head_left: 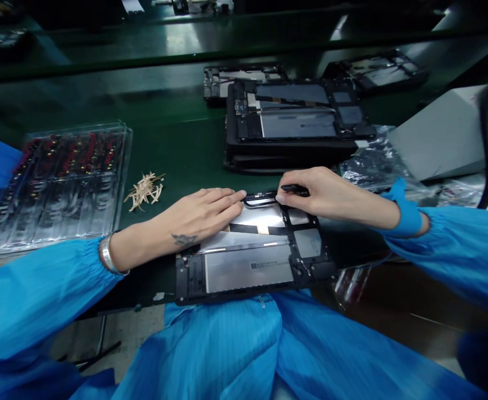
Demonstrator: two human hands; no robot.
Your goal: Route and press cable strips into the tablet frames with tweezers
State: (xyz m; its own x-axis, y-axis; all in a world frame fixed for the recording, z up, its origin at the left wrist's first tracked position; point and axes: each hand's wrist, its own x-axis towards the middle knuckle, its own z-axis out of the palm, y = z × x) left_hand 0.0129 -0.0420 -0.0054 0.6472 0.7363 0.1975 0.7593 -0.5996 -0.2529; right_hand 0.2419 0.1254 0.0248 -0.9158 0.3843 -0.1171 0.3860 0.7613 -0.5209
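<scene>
An opened tablet housing [250,269] with a black frame and silver inner plates lies at the table's near edge. My left hand [206,214] rests on its left part, palm down with fingers stretched out, covering some of the housing. At the top edge, my right hand [310,189] is closed around a slim black pen-like tool [296,189]; its working tip is hidden by the fingers. A thin black cable [263,203] runs along the housing's upper edge between my two hands.
Behind stands a stack of tablet housings [298,119], with another housing [383,69] at back right. To the left are a clear tray [121,161] of small parts and a pile of pale strips [144,190]. Plastic bags [379,161] and a grey box [439,133] lie right.
</scene>
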